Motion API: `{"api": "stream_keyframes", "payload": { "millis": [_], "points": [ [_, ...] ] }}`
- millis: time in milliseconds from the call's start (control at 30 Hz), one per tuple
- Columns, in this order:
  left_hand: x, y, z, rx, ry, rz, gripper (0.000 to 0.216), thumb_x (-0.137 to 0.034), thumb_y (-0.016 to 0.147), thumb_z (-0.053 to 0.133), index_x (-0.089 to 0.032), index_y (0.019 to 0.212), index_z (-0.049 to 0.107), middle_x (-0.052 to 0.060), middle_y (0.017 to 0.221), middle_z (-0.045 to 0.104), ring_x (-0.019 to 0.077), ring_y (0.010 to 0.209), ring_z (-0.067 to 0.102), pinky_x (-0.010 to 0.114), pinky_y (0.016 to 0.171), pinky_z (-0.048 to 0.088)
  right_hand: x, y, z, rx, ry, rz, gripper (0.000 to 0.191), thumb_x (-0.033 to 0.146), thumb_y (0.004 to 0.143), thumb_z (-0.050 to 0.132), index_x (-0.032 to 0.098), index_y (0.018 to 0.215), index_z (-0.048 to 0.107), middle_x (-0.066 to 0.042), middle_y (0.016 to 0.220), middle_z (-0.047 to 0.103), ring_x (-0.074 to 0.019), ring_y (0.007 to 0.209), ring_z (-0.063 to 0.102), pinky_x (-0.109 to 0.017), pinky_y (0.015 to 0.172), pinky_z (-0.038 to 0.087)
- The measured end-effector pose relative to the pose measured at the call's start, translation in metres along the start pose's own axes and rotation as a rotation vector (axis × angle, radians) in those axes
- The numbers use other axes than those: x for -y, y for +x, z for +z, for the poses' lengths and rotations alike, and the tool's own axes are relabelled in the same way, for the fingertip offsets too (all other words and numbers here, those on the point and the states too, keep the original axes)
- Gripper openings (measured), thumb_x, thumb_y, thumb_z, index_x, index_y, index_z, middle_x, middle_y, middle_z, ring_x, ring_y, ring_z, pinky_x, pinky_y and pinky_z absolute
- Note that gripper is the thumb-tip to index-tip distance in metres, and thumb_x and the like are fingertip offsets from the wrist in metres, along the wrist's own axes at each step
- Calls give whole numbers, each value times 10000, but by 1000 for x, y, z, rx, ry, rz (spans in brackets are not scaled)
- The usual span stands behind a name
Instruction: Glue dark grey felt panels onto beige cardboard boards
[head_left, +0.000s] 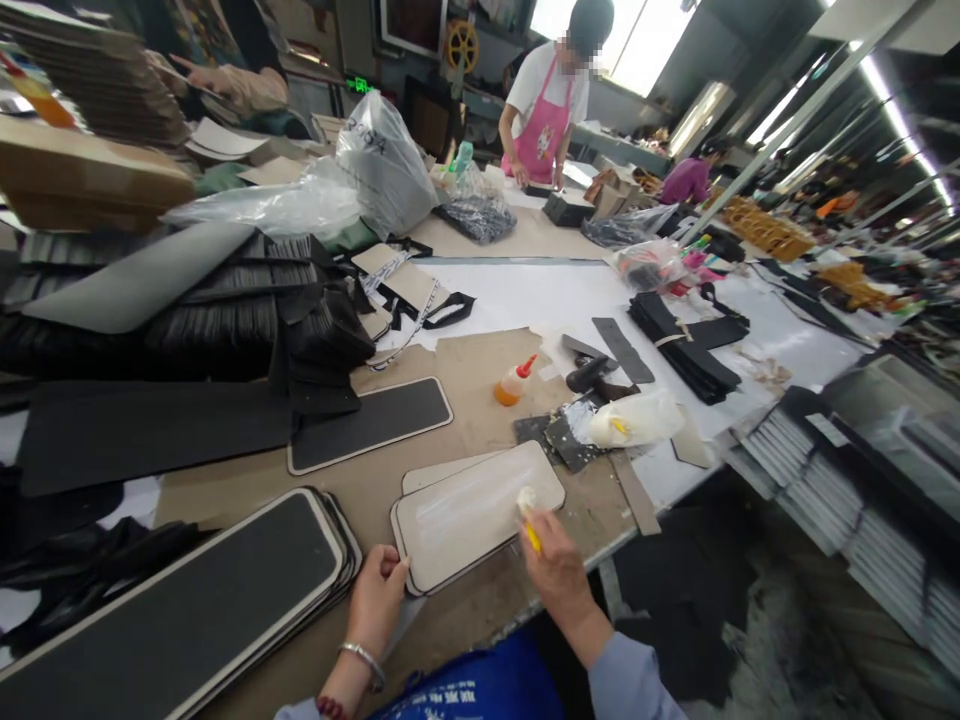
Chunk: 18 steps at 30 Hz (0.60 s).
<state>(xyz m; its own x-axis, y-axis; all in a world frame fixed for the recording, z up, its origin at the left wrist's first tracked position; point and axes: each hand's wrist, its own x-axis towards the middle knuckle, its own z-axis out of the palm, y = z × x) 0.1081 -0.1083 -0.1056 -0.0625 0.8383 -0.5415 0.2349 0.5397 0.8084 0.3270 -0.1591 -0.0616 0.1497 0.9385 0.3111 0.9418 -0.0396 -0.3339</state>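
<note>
A beige rounded panel [465, 510] with a dark edge lies on the brown paper in front of me, shiny with wet glue. My right hand [555, 575] is closed on a yellow-handled glue brush [528, 520], its pale tip resting on the panel's right end. My left hand [379, 600] pinches the panel's near left corner, a bracelet on that wrist. Another beige panel peeks out from beneath it.
A stack of black panels with beige rims [187, 610] lies at my left, one single black panel [371, 425] beyond. An orange glue bottle [512, 385], a white glue bag [634, 420] and black strips [686, 345] sit right. A person in a pink apron [544, 110] works far off.
</note>
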Motion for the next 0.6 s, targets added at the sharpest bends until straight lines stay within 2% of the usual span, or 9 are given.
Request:
{"api": "stream_keyframes", "payload": {
  "millis": [67,133,267,367,500,600],
  "points": [
    [0,0,0,4,-2,-5,300,-463,463,535,-209,570,416,-66,462,419,121,451,434,268,444,371,12,-3,-5,40,103,-24,199,211,852,396,171,944,568,-70,839,607,-154,820,582,-278,734,499],
    [1,1,0,11,-10,-14,328,-484,459,548,-211,575,407,-71,446,413,121,436,431,268,432,369,11,-2,-14,34,165,-24,191,200,849,404,175,956,560,-67,869,607,-144,841,578,-267,759,495],
    [3,2,0,31,-16,-14,332,-484,469,557,-211,576,401,-73,457,417,115,437,438,258,423,375,-2,-4,-19,-22,59,6,189,226,844,421,163,940,571,-85,862,611,-174,840,582,-317,761,496],
    [4,2,0,33,5,-6,300,-462,485,540,-210,576,403,-73,460,412,112,439,434,257,426,383,21,-15,-11,50,81,-1,184,216,838,431,163,936,577,-81,836,614,-178,822,583,-314,737,497],
    [-1,-2,1,16,11,-19,279,-444,486,531,-208,576,415,-73,450,411,114,441,440,262,435,397,67,-21,-7,202,384,13,174,210,833,438,192,934,578,-48,845,620,-141,809,582,-249,733,482],
    [-6,-4,0,8,-42,-36,283,-441,472,547,-206,568,424,-72,451,417,111,443,450,256,441,400,60,-9,-11,204,504,165,188,275,836,425,189,838,593,-34,783,633,-131,742,594,-219,678,473]
  ]
}}
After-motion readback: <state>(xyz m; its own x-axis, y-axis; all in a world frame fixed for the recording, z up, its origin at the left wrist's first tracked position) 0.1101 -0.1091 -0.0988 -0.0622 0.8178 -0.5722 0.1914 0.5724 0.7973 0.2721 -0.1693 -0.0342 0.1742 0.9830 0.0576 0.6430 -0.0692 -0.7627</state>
